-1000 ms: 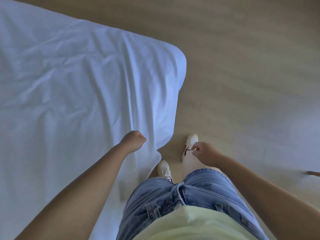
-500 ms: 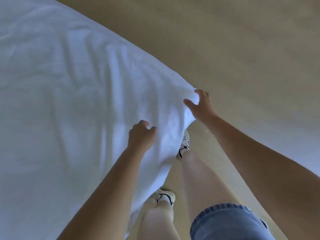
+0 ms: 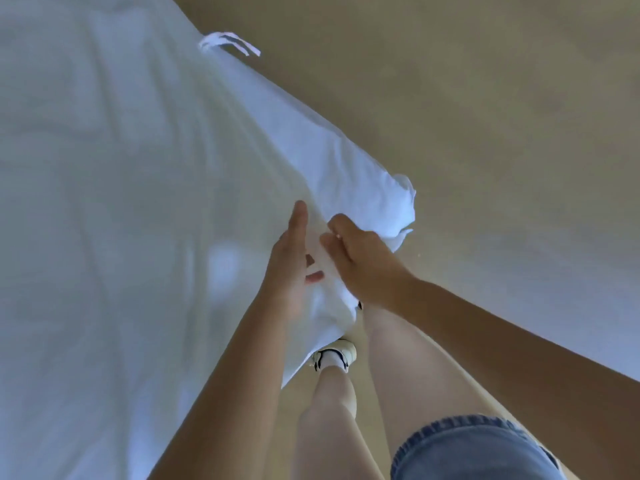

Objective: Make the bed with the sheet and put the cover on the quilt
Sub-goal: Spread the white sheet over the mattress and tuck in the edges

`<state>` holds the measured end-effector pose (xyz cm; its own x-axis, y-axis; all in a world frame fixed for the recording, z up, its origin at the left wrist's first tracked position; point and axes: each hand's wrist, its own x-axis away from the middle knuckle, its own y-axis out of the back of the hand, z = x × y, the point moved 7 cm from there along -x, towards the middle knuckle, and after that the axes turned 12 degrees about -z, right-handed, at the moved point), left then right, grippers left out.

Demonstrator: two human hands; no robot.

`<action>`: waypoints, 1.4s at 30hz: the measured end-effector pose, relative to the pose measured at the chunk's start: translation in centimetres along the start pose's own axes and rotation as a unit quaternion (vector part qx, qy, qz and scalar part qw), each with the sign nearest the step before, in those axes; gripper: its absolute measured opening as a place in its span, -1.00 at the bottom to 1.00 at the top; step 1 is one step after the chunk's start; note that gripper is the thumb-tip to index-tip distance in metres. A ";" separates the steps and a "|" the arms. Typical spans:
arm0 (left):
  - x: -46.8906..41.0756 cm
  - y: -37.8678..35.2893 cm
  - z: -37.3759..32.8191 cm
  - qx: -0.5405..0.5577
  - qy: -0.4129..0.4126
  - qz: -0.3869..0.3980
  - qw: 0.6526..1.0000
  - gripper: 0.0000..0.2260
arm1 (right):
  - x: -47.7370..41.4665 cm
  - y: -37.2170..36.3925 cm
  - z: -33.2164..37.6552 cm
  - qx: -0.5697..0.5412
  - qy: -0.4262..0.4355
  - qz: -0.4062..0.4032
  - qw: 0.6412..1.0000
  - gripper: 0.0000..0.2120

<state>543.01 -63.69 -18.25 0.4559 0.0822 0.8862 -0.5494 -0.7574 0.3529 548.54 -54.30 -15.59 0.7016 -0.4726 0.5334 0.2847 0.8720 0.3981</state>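
Two hands meet at the near corner of a white sheet (image 3: 121,202). It fills the left side of the view, spread wide and mostly flat, with long soft creases running toward the hands and a faint bluish cast in the shade. Its right edge runs diagonally from the top down to the person's feet, with tan floor (image 3: 485,98) beyond it.

The corner (image 3: 394,206) is bunched into a loose, rumpled wad that sticks out past the right hand over the floor. Farther up the same edge, a pair of short white ties (image 3: 230,43) pokes out from the cloth, one strip lying over the floor.

The left hand (image 3: 289,268) is on the sheet just inside the edge. One digit lies straight along the cloth, pointing away from the person, while the other fingertips (image 3: 313,276) are bent in against a raised fold, pinching it. The right hand (image 3: 363,261) sits just beside it, almost touching, with its knuckles up and its fingers curled tightly into the gathered cloth below the wad. Between the two hands the fabric stands in a narrow ridge. Below them it hangs in a thick fold that drops toward the floor.

Under the hanging fold, one white shoe (image 3: 334,356) with dark trim shows on the floor, partly covered by the cloth. The other foot is hidden behind the right wrist and the fold. Bare legs and frayed denim shorts (image 3: 467,448) fill the lower right.
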 end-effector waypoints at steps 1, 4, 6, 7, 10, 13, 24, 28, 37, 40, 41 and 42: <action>0.3 0.3 -0.6 -0.003 -0.003 -0.015 1.000 -0.64 | 0.9 -1.3 0.7 -0.018 0.004 0.061 0.998 -0.81; 0.6 1.3 -2.2 -0.051 -0.054 -0.102 0.992 -0.81 | 1.6 -2.7 -0.4 -0.005 -0.043 0.154 0.987 -0.82; 0.9 1.1 -2.9 -0.063 -0.080 -0.130 0.986 -0.76 | 1.6 -2.4 -1.9 0.072 -0.027 0.153 0.985 -0.66; 1.1 0.9 -3.2 -0.064 -0.094 -0.137 0.984 -0.75 | 1.5 -2.0 -2.4 0.081 -0.016 0.134 0.988 -0.65; 1.4 1.0 -3.4 -0.021 -0.122 -0.167 0.978 -0.78 | 0.5 -0.4 -3.5 -0.097 -0.114 0.044 0.988 -0.66; 1.9 1.8 -2.4 -0.021 -0.126 -0.169 0.977 -0.65 | 0.9 -1.7 -4.2 -0.301 -0.194 0.103 0.928 -0.48; 0.1 14.7 9.7 -0.084 0.022 -0.183 0.979 -0.34 | 11.4 -18.8 0.0 0.090 -0.019 0.227 0.969 -0.70; -0.2 18.4 13.2 0.015 0.005 -0.156 0.988 -0.80 | 14.4 -23.1 -0.3 0.043 -0.027 0.259 0.965 -0.48; 2.5 32.0 21.5 0.119 -0.185 -0.305 0.926 -0.66 | 16.9 -29.5 -0.2 0.114 -0.019 -0.051 0.992 0.03; 0.8 33.7 25.5 0.065 -0.165 -0.259 0.949 -0.43 | 21.0 -38.1 -0.7 0.147 -0.020 0.124 0.981 -0.30; 0.2 33.5 27.2 0.034 -0.146 -0.228 0.962 -0.29 | 22.8 -41.1 -0.6 0.141 -0.005 0.163 0.977 -0.40; -0.4 33.4 29.2 -0.005 -0.125 -0.199 0.972 -0.21 | 24.5 -43.6 -0.2 0.131 0.011 0.187 0.974 -0.46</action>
<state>544.88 -107.92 -15.58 0.7895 0.2064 0.5780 -0.3007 -0.6910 0.6574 553.48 -103.90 -20.03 0.7385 -0.1231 0.6630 -0.1671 0.9191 0.3568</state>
